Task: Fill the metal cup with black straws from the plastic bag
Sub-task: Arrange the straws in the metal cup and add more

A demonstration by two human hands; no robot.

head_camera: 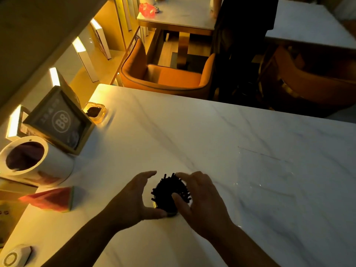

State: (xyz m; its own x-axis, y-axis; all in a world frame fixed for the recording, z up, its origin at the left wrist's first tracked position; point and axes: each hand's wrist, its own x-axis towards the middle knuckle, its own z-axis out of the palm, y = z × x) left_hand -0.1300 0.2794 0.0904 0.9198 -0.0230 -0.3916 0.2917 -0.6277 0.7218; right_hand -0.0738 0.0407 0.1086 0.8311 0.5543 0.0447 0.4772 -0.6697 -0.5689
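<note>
The metal cup (172, 213) stands on the white marble table (212, 135), near its front middle. Only its lower rim shows, because a dense bunch of black straws (165, 191) fills it and fans out over the top. My left hand (133, 199) curves around the cup's left side with its fingers apart; the thumb touches the rim and the fingertips stay clear of the straws. My right hand (202, 197) is on the bunch from the right, thumb pressed onto the straws and index finger curled over their far side. A clear plastic bag (265, 174) lies flat to the right.
On the left of the table stand a white cylindrical container (48, 162), a framed sign with "88" (61, 120), an ashtray (94, 111), a watermelon-slice object (52, 199) and a white round device (15, 256). An orange armchair (167, 74) and a standing person (242, 35) are beyond the far edge.
</note>
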